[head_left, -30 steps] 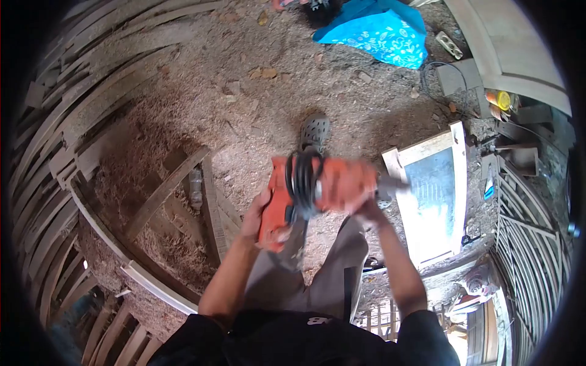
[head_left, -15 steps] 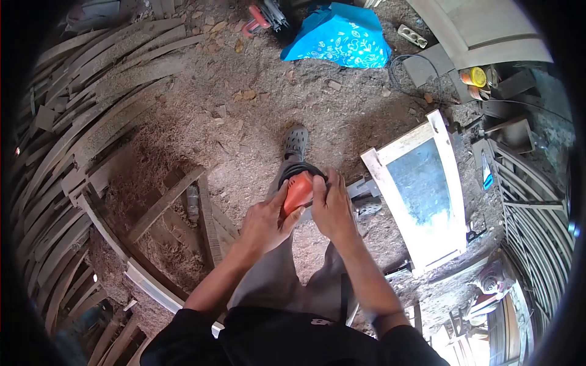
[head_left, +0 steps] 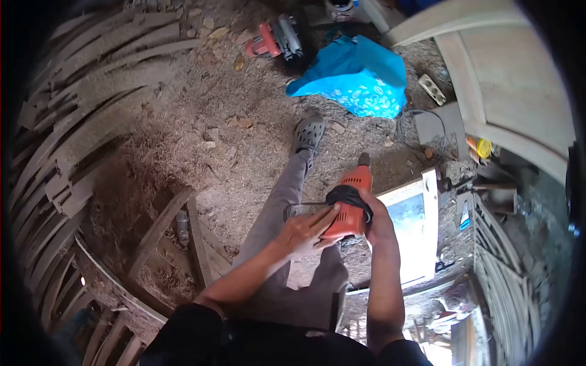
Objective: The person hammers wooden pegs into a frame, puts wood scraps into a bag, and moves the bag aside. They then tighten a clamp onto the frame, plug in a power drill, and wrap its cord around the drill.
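Held out front, over the legs: drill [head_left: 357,182], cord [head_left: 348,196] wound round its body. Clasped from the right by right hand [head_left: 378,224], fingers closed round it. Left hand [head_left: 305,230] opposite, fingers stretched flat against it. Beyond the grip, bag [head_left: 360,79]; just right, frame [head_left: 431,232].

Drill [head_left: 351,210] left of frame [head_left: 421,235], bag [head_left: 360,79] beyond

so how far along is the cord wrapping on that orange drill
Done: the black cord sits looped round the orange drill. In hand: the right hand grips the drill, the left hand presses on the coil. Left: a thin strand trails leftward from the coil, likely one last tuck.
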